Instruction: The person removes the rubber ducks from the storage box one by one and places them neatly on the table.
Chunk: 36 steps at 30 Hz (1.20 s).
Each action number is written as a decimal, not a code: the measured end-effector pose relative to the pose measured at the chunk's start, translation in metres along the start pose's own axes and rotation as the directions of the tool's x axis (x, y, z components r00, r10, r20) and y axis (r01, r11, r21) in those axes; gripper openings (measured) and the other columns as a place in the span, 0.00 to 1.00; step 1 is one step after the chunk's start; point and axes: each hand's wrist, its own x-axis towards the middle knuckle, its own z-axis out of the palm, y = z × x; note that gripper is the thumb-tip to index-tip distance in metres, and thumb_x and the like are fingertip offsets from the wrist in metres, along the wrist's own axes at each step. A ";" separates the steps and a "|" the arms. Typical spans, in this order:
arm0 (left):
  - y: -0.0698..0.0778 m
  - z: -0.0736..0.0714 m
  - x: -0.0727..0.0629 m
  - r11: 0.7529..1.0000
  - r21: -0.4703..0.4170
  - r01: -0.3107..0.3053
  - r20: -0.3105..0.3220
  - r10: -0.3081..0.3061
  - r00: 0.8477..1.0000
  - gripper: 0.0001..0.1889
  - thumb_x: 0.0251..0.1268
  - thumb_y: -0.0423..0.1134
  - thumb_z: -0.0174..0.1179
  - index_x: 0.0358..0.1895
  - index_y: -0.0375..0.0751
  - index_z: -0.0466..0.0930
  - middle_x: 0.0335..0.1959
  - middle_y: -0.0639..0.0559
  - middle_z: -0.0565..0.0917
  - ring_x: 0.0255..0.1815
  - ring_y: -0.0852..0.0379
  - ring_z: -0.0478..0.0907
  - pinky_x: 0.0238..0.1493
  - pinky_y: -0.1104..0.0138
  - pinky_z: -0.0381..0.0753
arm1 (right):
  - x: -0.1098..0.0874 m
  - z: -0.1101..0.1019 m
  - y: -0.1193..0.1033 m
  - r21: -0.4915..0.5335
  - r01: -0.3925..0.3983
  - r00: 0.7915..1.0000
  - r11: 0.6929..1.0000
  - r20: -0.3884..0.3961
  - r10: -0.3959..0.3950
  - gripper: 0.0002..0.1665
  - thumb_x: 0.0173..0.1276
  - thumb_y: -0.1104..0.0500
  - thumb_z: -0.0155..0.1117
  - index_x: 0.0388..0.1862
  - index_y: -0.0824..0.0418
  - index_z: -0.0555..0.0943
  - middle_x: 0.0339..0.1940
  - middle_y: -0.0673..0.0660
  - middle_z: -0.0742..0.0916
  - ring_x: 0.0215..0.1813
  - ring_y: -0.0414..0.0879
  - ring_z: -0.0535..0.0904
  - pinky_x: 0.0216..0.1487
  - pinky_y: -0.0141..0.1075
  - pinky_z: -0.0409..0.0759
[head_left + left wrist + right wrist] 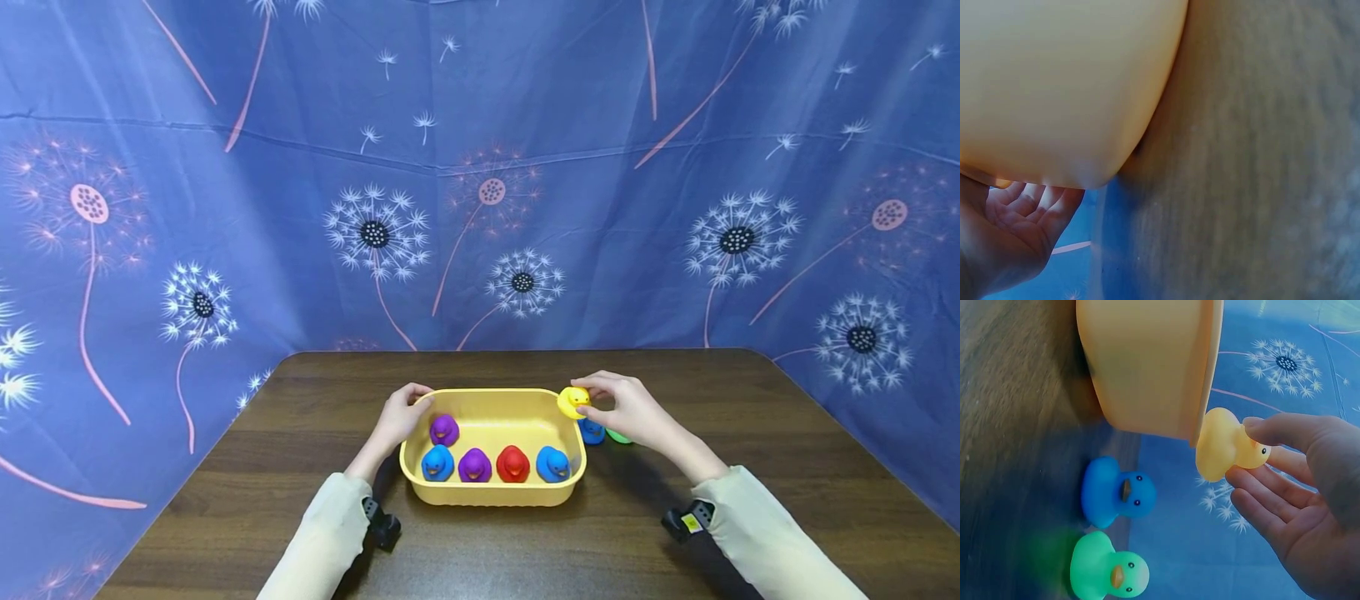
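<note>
The right grip (624, 405), drawn in to a duck's width, is pinching a yellow duck (573, 402) beside the rim of the basin (495, 495). Below it, blue (1116, 490) and green (1110, 569) ducks are sitting on the counter (510, 554). The left grip (397, 418) is holding the basin's far corner; five other ducks (513, 464) are resting between both grips.

Right fingers (590, 382) pinch yellow duck (572, 401); left fingers (415, 390) seemingly grip tub (491, 495).

I am finding no readable words, brands or numbers here. A small yellow label (692, 523) is sitting on the black device (675, 525) that I am wearing at my right wrist (708, 473), but its marking is appearing too tiny for reading.
</note>
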 end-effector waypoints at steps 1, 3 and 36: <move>0.000 0.000 0.000 1.000 -0.001 0.000 0.001 0.000 1.000 0.10 0.63 0.35 0.57 0.43 0.34 0.80 0.34 0.42 0.84 0.34 0.57 0.75 0.35 0.68 0.72 | 0.000 0.000 0.001 0.001 0.000 1.000 1.000 -0.001 0.000 0.22 0.53 0.65 0.71 0.50 0.65 0.81 0.44 0.57 0.85 0.39 0.47 0.83 0.44 0.44 0.80; 0.000 0.000 0.000 1.000 -0.006 0.002 0.001 -0.002 1.000 0.10 0.63 0.35 0.57 0.43 0.33 0.79 0.34 0.42 0.83 0.34 0.56 0.75 0.35 0.68 0.72 | -0.001 -0.001 0.002 0.001 0.005 1.000 1.000 -0.007 -0.005 0.22 0.53 0.65 0.71 0.49 0.65 0.81 0.44 0.57 0.86 0.39 0.47 0.83 0.44 0.44 0.80; 0.000 -0.001 -0.001 1.000 -0.007 0.010 0.004 -0.010 1.000 0.10 0.63 0.35 0.57 0.44 0.34 0.79 0.33 0.43 0.83 0.33 0.57 0.74 0.35 0.69 0.71 | -0.026 -0.021 0.030 -0.082 0.064 0.991 0.995 -0.108 -0.073 0.22 0.47 0.70 0.72 0.45 0.66 0.82 0.40 0.56 0.86 0.36 0.47 0.82 0.39 0.43 0.81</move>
